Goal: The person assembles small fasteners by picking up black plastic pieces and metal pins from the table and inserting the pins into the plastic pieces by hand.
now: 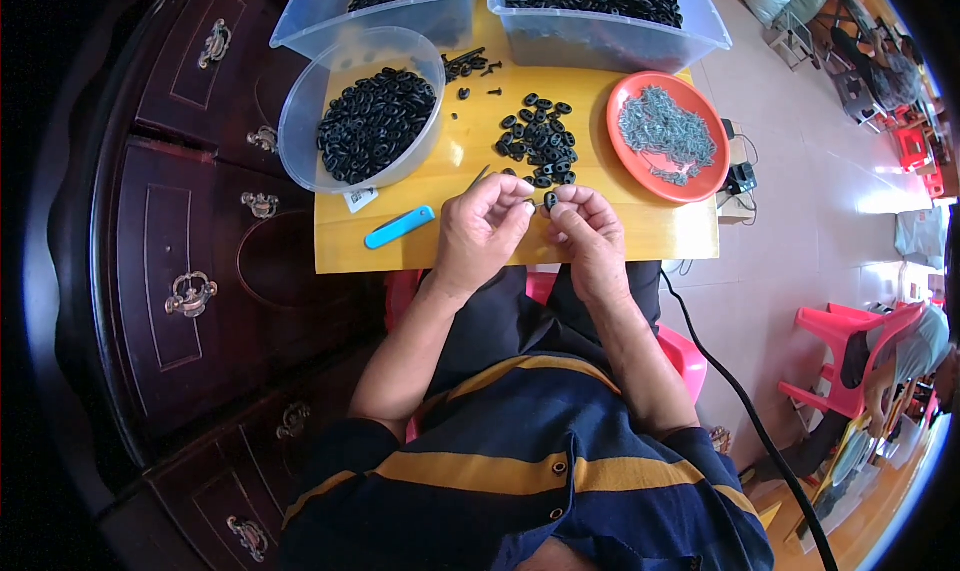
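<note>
My right hand [592, 236] pinches a small black oval plastic piece [550, 200] between thumb and fingers, just above the table's near part. Close beside it, the thumb and forefinger of my left hand [480, 233] are pressed together on something tiny and dark; its kind is hard to make out. A thin dark pointed tip [480, 176] sticks out behind my left hand, and I cannot tell whether it is held or lying there. Just beyond my fingers lies a loose pile of similar black oval pieces [545, 141] with holes.
On the yellow table [660, 241], a clear round tub [295, 141] of black ring-like parts stands left and an orange-red plate [619, 149] of small silvery pieces right. A blue flat handle [400, 227] lies near the left edge. Two clear bins [600, 33] [420, 19] stand behind.
</note>
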`<state>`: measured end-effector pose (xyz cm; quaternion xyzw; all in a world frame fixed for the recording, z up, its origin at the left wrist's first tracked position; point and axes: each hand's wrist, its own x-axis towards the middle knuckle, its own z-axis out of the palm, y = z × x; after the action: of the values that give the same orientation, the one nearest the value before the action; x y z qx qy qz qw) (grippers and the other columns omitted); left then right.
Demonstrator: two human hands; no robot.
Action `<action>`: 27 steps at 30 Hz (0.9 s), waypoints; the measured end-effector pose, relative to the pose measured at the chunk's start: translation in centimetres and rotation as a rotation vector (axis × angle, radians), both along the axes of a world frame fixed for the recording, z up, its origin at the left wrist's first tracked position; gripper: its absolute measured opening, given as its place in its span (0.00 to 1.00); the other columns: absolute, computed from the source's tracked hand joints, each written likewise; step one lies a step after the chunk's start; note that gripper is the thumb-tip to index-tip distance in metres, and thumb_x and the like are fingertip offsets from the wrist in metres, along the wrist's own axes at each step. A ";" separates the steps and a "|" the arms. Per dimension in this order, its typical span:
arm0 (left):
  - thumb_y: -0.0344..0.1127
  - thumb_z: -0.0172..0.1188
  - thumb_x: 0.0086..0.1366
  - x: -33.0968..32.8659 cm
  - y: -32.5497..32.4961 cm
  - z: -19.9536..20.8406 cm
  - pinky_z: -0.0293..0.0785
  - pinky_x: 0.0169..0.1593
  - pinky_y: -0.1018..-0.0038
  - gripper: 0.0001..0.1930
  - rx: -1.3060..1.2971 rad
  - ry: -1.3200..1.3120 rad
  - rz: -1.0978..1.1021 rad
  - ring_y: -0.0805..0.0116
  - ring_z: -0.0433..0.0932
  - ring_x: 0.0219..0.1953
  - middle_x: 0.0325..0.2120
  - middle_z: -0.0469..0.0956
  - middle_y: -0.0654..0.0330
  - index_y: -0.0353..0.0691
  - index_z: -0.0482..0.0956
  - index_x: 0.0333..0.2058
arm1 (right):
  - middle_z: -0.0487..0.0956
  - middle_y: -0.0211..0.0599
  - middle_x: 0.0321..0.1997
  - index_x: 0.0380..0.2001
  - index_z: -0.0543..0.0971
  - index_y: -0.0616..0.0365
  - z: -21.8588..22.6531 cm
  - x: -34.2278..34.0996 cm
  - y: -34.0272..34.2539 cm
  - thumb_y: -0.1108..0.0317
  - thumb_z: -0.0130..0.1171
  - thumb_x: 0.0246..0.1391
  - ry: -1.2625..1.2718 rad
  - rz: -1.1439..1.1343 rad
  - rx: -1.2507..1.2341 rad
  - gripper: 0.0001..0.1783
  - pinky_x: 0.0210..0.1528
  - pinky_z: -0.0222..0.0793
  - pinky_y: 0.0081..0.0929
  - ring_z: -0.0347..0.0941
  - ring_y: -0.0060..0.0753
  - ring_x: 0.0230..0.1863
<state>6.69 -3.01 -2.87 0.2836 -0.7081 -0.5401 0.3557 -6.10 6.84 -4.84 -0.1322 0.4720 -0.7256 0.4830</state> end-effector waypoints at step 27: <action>0.21 0.61 0.64 0.4 0.0 0.3 0.73 0.37 0.86 0.08 0.074 0.003 -0.040 0.86 0.75 0.32 0.31 0.79 0.69 0.34 0.79 0.41 | 0.82 0.32 0.37 0.45 0.78 0.55 -0.2 -0.6 0.1 0.73 0.59 0.61 -0.304 0.114 -0.011 0.09 0.37 0.74 0.19 0.75 0.19 0.32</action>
<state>7.10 -2.99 -2.52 0.2815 -0.6926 -0.5735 0.3350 -6.68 6.95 -5.00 -0.0501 0.3814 -0.7112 0.5884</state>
